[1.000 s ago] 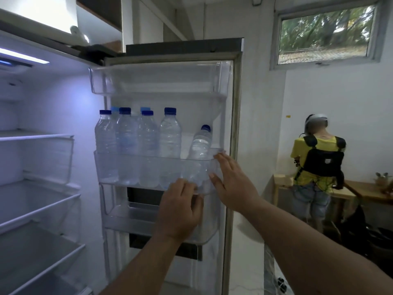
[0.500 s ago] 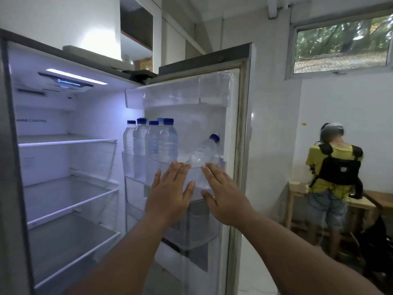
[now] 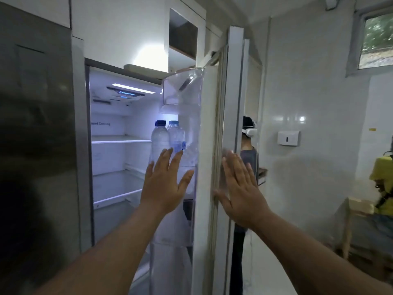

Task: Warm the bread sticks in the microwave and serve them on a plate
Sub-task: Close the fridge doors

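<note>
Fridge shelves (image 3: pixel 119 141): lit, left of centre; no bread sticks visible there or anywhere in frame.
Water bottles (image 3: pixel 159 137): standing in the door rack, centre; a hard swing of the door could tip them.
Left hand (image 3: pixel 165 188): grip released, fingers spread flat, empty, in front of the rack.
Fridge door (image 3: pixel 230 103): half open, edge-on; fingers could be pinched at its edge.
Right hand (image 3: pixel 240 188): grip released, palm by the door's edge; contact unclear.

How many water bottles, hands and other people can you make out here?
Water bottles in the door rack: 2 clearly visible, any others hidden
Hands, both open: 2, left hand and right hand
Other people: 2, one behind the fridge door and one in yellow
Total: 6
</note>
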